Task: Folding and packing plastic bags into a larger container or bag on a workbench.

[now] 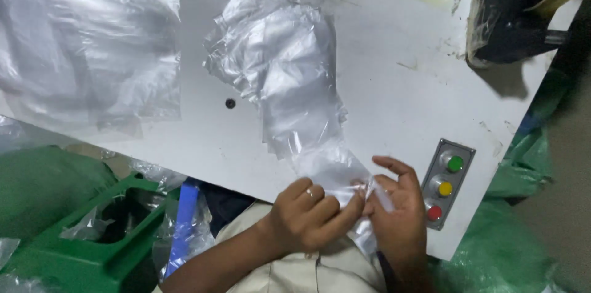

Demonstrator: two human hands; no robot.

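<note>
- Clear plastic bag [345, 176] lies at the near edge of the white desk [394, 84], its lower end pulled off the edge toward the person's lap; both hands meet on it there, likely so the thin film can be worked between fingertips without the desk surface in the way.
- Left hand [308, 213]: knuckles up, fingers curled inward, a ring on one finger; thumb and forefinger pinch the bag's edge — grip narrow, closed on the film.
- Right hand [397, 207]: palm turned toward the left hand, fingers half spread and arched, upper fingers lifted clear; the lower fingertips seem to press the same edge of the bag, though the film hides the contact, so a firm hold is probable rather than certain.
- Both forearms come in from below, wrists close together, elbows tucked near the body.
- Behind the bag, a loose heap of clear bags [277, 65] trails down the desk to the hands, within easy reach; the held bag touches its lower end.
- A flatter stack of clear bags [92, 40] sits well apart at far left.
- Just right of the right hand, a grey button panel [446, 183] set in the desk, with green, yellow and red buttons.
- Green plastic crate [92, 244] below the desk edge at left; green sheeting on the floor at right.
</note>
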